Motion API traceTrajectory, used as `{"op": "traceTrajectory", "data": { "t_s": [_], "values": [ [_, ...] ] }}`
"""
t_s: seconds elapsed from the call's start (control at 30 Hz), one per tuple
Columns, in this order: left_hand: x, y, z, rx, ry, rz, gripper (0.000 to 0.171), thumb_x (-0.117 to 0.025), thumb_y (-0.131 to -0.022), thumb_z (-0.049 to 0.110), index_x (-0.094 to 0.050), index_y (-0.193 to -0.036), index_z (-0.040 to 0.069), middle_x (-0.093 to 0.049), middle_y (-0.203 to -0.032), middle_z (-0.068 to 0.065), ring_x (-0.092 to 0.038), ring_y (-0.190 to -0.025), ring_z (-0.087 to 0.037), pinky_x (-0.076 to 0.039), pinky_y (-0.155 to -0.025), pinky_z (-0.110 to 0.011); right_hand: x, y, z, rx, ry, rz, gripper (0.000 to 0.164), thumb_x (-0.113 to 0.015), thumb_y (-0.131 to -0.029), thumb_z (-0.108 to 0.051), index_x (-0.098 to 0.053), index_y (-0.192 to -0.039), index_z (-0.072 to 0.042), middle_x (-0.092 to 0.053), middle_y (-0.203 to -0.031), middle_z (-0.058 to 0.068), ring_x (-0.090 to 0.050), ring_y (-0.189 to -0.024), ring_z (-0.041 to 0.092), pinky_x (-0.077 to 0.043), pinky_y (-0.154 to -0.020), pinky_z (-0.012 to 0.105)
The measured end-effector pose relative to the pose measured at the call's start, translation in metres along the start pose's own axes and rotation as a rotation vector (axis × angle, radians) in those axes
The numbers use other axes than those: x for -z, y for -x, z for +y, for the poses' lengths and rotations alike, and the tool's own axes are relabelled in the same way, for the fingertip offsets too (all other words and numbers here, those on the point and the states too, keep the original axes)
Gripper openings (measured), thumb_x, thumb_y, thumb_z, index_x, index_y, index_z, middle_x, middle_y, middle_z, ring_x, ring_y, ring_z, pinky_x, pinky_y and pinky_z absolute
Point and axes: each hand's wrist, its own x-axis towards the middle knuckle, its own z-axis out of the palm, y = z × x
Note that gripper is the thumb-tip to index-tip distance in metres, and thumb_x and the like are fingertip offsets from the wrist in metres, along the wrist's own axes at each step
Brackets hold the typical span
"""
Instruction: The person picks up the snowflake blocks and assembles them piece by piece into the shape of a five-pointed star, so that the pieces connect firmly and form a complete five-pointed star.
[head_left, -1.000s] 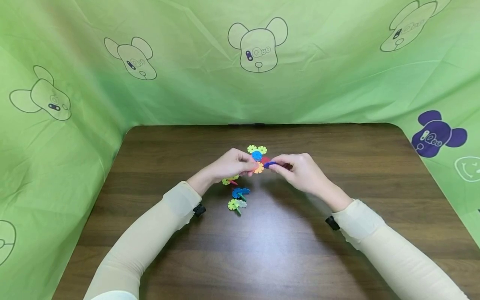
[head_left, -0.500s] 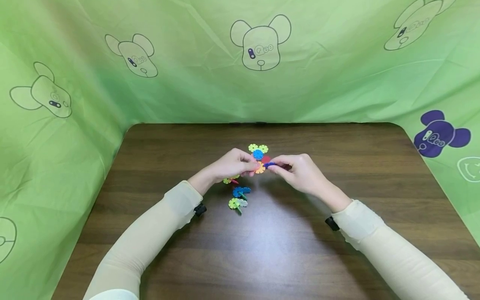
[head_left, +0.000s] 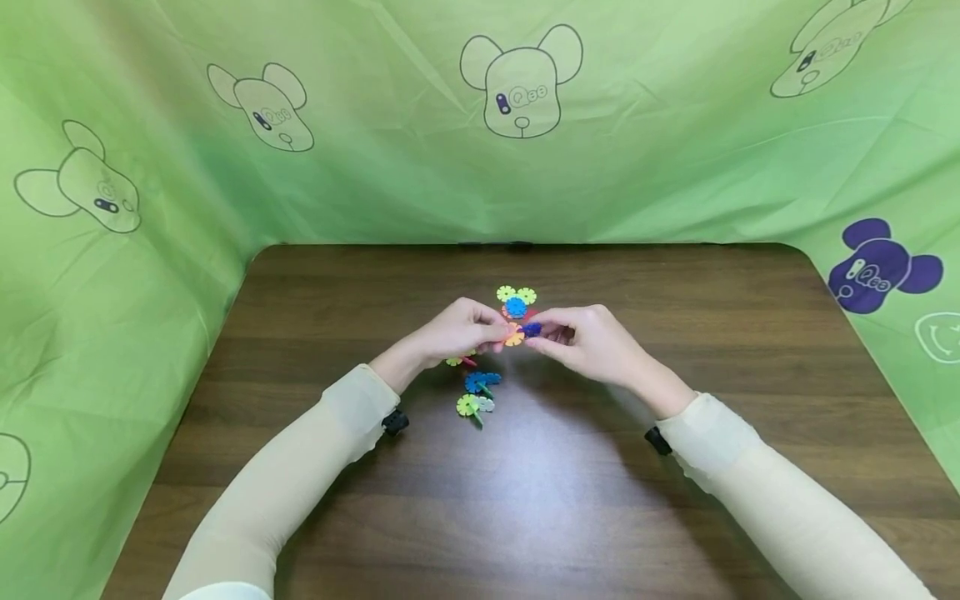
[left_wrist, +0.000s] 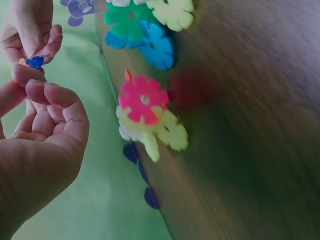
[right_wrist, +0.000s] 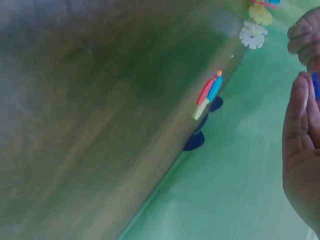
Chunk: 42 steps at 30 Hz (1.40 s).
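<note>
My left hand [head_left: 459,330] pinches an orange snowflake-shaped disc [head_left: 513,336] between thumb and fingers over the table. Facing it, my right hand [head_left: 592,337] pinches dark blue notched plastic [head_left: 530,330] against the orange disc's right edge. Whether their slots are joined cannot be told. In the left wrist view, the dark blue plastic [left_wrist: 35,62] shows between both hands' fingertips, with a sliver of orange beside it. Just beyond the hands lies a joined cluster with a blue disc [head_left: 515,307], two yellow-green discs [head_left: 506,294] and a red one, partly hidden by the right fingers.
Nearer my body, several joined disc pieces lie in a column on the brown table [head_left: 675,517]: a blue group [head_left: 477,382] and a yellow-green and white group [head_left: 467,406]. A yellow-green and pink group [head_left: 455,361] is partly under the left hand. Green cloth [head_left: 375,192] surrounds the table.
My right hand has shifted slightly left with the dark blue plastic, which now sits closer against the orange disc. More of the red disc behind is covered. The left hand has barely moved.
</note>
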Motion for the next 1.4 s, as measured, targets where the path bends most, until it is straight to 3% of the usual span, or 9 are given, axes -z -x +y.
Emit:
{"op": "traceTrajectory", "data": {
  "t_s": [0.13, 0.23, 0.33, 0.47, 0.7, 0.97, 1.13, 1.4],
  "values": [
    [0.010, 0.006, -0.007, 0.000, 0.017, 0.034, 0.034, -0.064, -0.105, 0.023, -0.070, -0.100, -0.011, -0.062, -0.087, -0.029, -0.045, -0.067, -0.027, -0.037, -0.059, -0.030, 0.006, -0.008, 0.013, -0.121, 0.039, -0.075, 0.037, -0.079, -0.094, -0.018, -0.072, -0.127, -0.005, -0.075, -0.093, -0.001, -0.069, -0.079, 0.012, -0.059, -0.074, 0.036],
    [0.019, 0.012, -0.013, 0.005, 0.027, 0.076, 0.033, -0.064, -0.105, 0.022, -0.070, -0.100, -0.010, -0.062, -0.086, -0.027, -0.047, -0.075, -0.033, -0.042, -0.068, -0.036, 0.008, -0.015, 0.029, -0.223, 0.129, -0.120, 0.035, -0.076, -0.096, -0.022, -0.071, -0.127, -0.005, -0.073, -0.095, 0.001, -0.068, -0.083, 0.016, -0.056, -0.078, 0.040],
    [0.026, 0.017, -0.017, 0.021, 0.025, 0.120, 0.031, -0.063, -0.105, 0.021, -0.069, -0.097, -0.008, -0.060, -0.082, -0.022, -0.050, -0.075, -0.029, -0.045, -0.074, -0.040, 0.005, -0.023, 0.042, -0.299, 0.213, -0.178, 0.035, -0.075, -0.096, -0.026, -0.073, -0.124, -0.006, -0.073, -0.096, 0.003, -0.067, -0.085, 0.019, -0.054, -0.080, 0.043],
    [0.033, 0.023, -0.019, 0.025, 0.020, 0.153, 0.033, -0.062, -0.106, 0.020, -0.067, -0.096, -0.011, -0.059, -0.082, -0.022, -0.051, -0.072, -0.019, -0.046, -0.080, -0.045, -0.002, -0.030, 0.053, -0.343, 0.289, -0.234, 0.036, -0.075, -0.094, -0.033, -0.075, -0.121, -0.009, -0.072, -0.096, 0.001, -0.067, -0.087, 0.021, -0.052, -0.079, 0.045],
    [0.039, 0.028, -0.019, 0.014, 0.029, 0.167, 0.032, -0.061, -0.106, 0.018, -0.068, -0.101, -0.014, -0.060, -0.081, -0.021, -0.052, -0.073, -0.019, -0.046, -0.077, -0.040, -0.009, -0.037, 0.058, -0.342, 0.353, -0.239, 0.032, -0.078, -0.092, -0.036, -0.077, -0.118, -0.016, -0.067, -0.092, -0.002, -0.062, -0.084, 0.021, -0.049, -0.071, 0.045],
    [0.041, 0.028, -0.022, 0.033, 0.046, 0.180, 0.033, -0.061, -0.106, 0.018, -0.067, -0.101, -0.014, -0.061, -0.078, -0.014, -0.050, -0.071, -0.018, -0.044, -0.079, -0.044, -0.010, -0.041, 0.061, -0.346, 0.246, -0.256, 0.028, -0.080, -0.091, -0.031, -0.069, -0.107, -0.010, -0.066, -0.096, 0.003, -0.062, -0.089, 0.023, -0.048, -0.081, 0.046],
    [0.036, 0.026, -0.022, 0.038, 0.052, 0.178, 0.032, -0.062, -0.105, 0.018, -0.067, -0.098, -0.013, -0.059, -0.077, -0.013, -0.050, -0.070, -0.017, -0.044, -0.076, -0.039, -0.012, -0.036, 0.061, -0.339, 0.130, -0.248, 0.024, -0.080, -0.091, -0.022, -0.061, -0.101, -0.011, -0.067, -0.091, 0.002, -0.060, -0.077, 0.020, -0.046, -0.076, 0.040],
    [0.020, 0.015, -0.016, 0.037, 0.067, 0.155, 0.029, -0.063, -0.105, 0.019, -0.072, -0.104, -0.009, -0.066, -0.084, -0.019, -0.051, -0.073, -0.025, -0.045, -0.071, -0.037, -0.008, -0.010, 0.039, -0.263, 0.022, -0.146, 0.011, -0.077, -0.097, -0.022, -0.075, -0.104, -0.013, -0.068, -0.086, -0.003, -0.060, -0.074, 0.017, -0.051, -0.070, 0.035]
  ]
}}
